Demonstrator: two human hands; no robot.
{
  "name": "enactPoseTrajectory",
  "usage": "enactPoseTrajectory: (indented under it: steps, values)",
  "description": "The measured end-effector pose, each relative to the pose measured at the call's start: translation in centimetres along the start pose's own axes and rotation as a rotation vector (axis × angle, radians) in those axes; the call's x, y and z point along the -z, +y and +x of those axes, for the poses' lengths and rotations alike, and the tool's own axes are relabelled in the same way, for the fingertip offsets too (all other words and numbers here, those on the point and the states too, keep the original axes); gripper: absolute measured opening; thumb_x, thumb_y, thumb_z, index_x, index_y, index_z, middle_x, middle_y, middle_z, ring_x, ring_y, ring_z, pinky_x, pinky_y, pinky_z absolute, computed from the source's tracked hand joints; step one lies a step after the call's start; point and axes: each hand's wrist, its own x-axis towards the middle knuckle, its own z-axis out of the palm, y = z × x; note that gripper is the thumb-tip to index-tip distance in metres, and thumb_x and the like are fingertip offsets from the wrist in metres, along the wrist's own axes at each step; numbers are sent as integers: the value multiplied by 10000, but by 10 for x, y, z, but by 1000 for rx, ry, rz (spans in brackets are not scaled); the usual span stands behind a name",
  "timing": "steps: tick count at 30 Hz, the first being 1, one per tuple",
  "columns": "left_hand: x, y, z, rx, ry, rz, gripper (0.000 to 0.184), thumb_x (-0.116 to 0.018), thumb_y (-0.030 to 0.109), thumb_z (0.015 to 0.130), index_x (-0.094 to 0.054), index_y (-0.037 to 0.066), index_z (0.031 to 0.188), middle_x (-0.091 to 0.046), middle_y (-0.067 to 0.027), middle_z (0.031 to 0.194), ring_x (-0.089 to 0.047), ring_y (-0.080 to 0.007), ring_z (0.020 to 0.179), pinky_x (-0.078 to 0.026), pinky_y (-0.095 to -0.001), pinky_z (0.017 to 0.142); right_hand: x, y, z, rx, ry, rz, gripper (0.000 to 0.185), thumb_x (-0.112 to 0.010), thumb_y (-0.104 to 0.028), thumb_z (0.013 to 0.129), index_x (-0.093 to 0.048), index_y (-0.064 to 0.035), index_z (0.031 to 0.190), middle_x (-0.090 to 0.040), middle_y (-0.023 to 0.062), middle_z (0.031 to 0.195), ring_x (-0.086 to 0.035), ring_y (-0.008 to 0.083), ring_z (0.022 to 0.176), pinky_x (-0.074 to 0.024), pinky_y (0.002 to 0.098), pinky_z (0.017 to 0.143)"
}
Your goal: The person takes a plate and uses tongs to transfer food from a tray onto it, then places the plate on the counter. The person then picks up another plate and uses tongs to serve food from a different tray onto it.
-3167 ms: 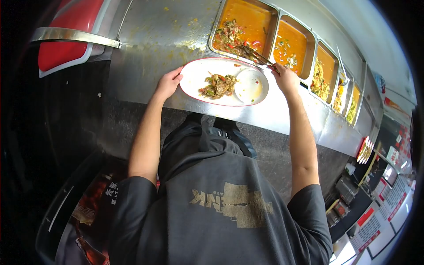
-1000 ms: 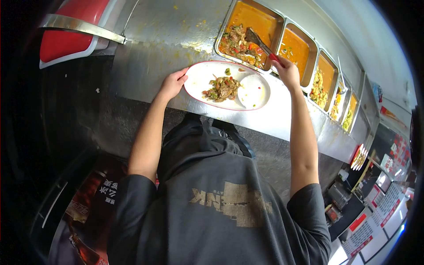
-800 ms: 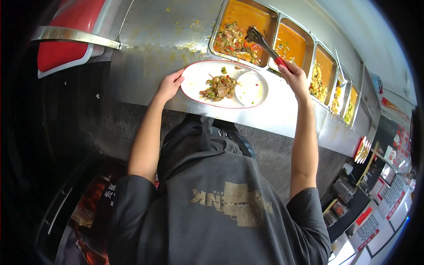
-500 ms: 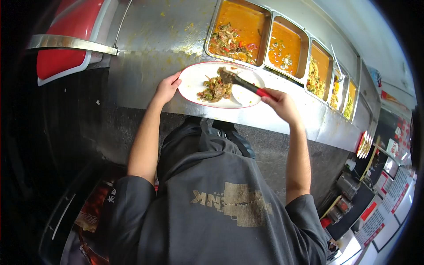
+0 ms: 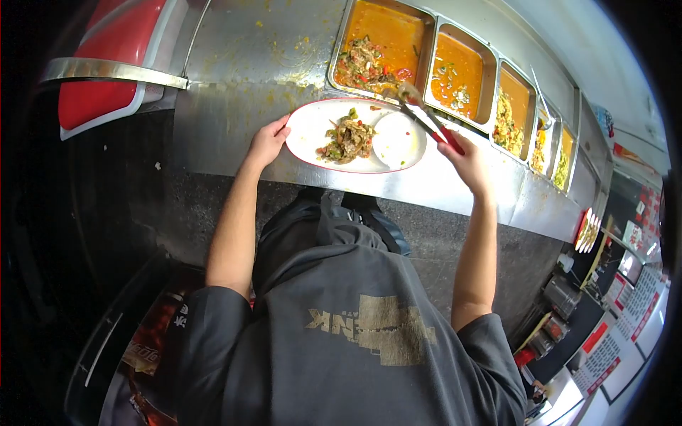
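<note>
My left hand grips the left end of a white oval plate with a red rim, on the steel counter's front edge. A heap of cooked meat and vegetables lies left of the plate's middle, beside a round white dish at its right end. My right hand is closed round the red and black handles of tongs. The tongs' head is over the near edge of the first food pan; whether food is between its jaws I cannot tell.
Several steel pans of food in orange broth run rightward along the counter, including a second pan. A ladle rests in one farther right. A red and white container stands at the left behind a metal rail.
The tongs have moved from over the heap on the plate up and right to the first pan's edge. The heap and the round dish now show more fully. My left hand stays on the plate.
</note>
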Motion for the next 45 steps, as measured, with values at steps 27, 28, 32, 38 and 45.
enactPoseTrajectory:
  steps: [27,28,32,38,45]
  values:
    - [-3,6,-4,21,26,-54,396,-578,179,978,-553,35,1345,-652,-128,1263,-621,-192,1131,-455,-311,979,-74,-54,126,101,-79,-519,401,-626,-406,896,-637,-229,1255,-706,95,1067,-673,298,982,-525,422,824]
    - [-2,6,-4,21,20,-54,396,-579,180,977,-553,35,1345,-652,-129,1263,-621,-191,1131,-456,-311,979,-71,-54,124,97,-69,-503,390,-624,-405,897,-646,-232,1246,-708,95,1058,-676,299,971,-525,419,821]
    - [-4,-5,0,7,28,-47,396,-582,182,977,-554,42,1346,-651,-134,1262,-622,-190,1129,-457,-309,975,-61,-32,124,88,-22,-379,402,-631,-422,887,-666,-221,1234,-717,111,1026,-682,298,950,-526,403,819]
    - [-1,8,-5,25,15,-25,401,-584,180,978,-547,25,1346,-644,-143,1272,-618,-197,1142,-453,-306,985,-34,-10,110,88,21,-49,391,-693,-370,868,-699,-155,1194,-734,98,940,-699,208,838,-522,325,779]
    - [0,4,-3,-2,7,-14,412,-582,178,979,-535,1,1348,-629,-158,1290,-606,-203,1164,-447,-307,997,22,-22,33,-1,-176,223,351,-709,-185,898,-671,-24,1208,-736,95,986,-639,96,879,-505,272,806]
